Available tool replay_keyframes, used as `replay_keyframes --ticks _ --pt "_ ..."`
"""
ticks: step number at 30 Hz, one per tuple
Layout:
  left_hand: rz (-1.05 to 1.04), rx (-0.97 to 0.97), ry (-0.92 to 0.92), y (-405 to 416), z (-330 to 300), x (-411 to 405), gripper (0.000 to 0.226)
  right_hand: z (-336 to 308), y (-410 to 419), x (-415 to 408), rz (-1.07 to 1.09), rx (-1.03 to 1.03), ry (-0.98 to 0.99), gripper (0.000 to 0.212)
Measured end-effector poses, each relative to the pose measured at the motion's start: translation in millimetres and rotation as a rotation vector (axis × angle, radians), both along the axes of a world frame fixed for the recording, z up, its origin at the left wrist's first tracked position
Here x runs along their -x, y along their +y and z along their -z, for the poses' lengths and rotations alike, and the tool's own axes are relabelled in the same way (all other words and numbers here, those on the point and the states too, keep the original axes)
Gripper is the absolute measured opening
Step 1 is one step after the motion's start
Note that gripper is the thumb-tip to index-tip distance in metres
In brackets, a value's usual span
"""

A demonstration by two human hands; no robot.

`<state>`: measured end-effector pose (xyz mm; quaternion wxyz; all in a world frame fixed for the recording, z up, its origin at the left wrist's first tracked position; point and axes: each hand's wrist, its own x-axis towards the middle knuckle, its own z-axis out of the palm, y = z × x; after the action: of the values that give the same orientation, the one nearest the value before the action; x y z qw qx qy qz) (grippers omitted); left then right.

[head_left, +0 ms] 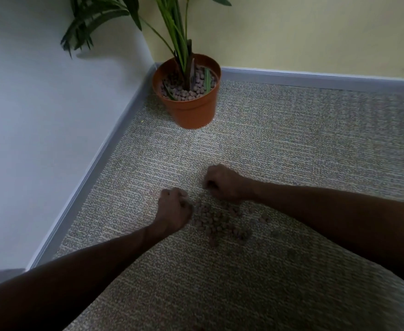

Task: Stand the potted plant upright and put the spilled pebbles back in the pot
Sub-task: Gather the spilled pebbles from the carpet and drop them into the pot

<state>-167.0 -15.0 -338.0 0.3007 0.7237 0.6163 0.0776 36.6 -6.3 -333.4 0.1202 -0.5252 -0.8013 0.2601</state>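
The pot (188, 101) stands upright on the carpet (291, 144), in the corner where the grey wall (40, 115) meets the yellow wall (315, 32). It is orange-brown, and the plant (174, 37) rises straight from its middle with long green leaves. Inside the pot, pebbles cover the top around the stems. More pebbles (216, 222) lie spilled on the carpet, well apart from the pot and nearer to the person, in a loose heap with some single ones to the right of it. Both bare arms reach forward to this heap. The left hand (174, 211) rests at the left edge of the heap, its grip curled together into a loose fist, touching the nearest pebbles; I cannot tell if it holds any inside. The right hand (224, 182) is just beyond the heap, on the far side, also with the grip curled closed, knuckles up; what is inside it is hidden. The two hands are near each other but do not touch.
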Motion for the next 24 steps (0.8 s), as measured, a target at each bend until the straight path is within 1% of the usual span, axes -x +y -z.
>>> replay_keyframes --ticks 2,4,7,8,9,11,12,13,14,15,17,21,24 --pt "0.107 0.015 -0.018 -6.8 -3.8 -9.7 0.013 3.7 -13.9 -6.1 -0.002 0.010 0.066 0.011" --pt "0.202 0.007 -0.035 -14.2 -5.3 -18.2 0.014 2.0 -23.3 -11.8 0.001 0.047 0.067 0.013" --pt "0.211 -0.037 -0.078 -18.3 -8.0 -19.0 0.012 -9.8 -26.1 -24.6 -0.007 0.096 0.054 0.019" --pt "0.226 -0.051 -0.065 -18.0 -6.5 -15.1 0.016 -15.6 -25.2 -32.2 -0.017 0.091 0.042 0.023" --pt "0.261 -0.038 -0.021 -18.2 -5.6 -10.6 0.031 -20.6 -23.9 -41.7 -0.027 0.077 -0.010 0.032" --pt "0.346 0.018 0.035 -18.6 -4.5 -0.8 0.067 -25.4 -21.6 -64.1 -0.068 0.084 -0.233 0.063" --pt "0.380 0.030 0.033 -18.5 -4.2 3.2 0.079 -25.1 -22.2 -73.7 -0.089 0.130 -0.341 0.078" --pt "0.420 0.032 0.025 -18.9 -4.9 6.1 0.087 -23.3 -24.5 -80.5 -0.102 0.189 -0.400 0.090" --pt "0.465 0.029 0.026 -18.1 -3.9 8.0 0.090 -19.9 -28.5 -83.9 -0.111 0.233 -0.411 0.097" --pt "0.505 0.036 0.032 -17.6 -3.9 8.8 0.091 -15.1 -32.7 -84.2 -0.116 0.246 -0.386 0.097" --pt "0.545 0.050 0.017 -16.6 -5.0 6.1 0.087 -6.4 -40.6 -78.0 -0.096 0.224 -0.287 0.089" --pt "0.587 0.013 -0.021 -21.2 -6.9 -5.9 0.067 0.6 -48.1 -51.1 -0.100 0.181 -0.142 0.071" --pt "0.609 -0.059 -0.057 -27.6 -7.4 -13.5 0.057 0.4 -52.5 -33.4 -0.117 0.177 -0.067 0.060"
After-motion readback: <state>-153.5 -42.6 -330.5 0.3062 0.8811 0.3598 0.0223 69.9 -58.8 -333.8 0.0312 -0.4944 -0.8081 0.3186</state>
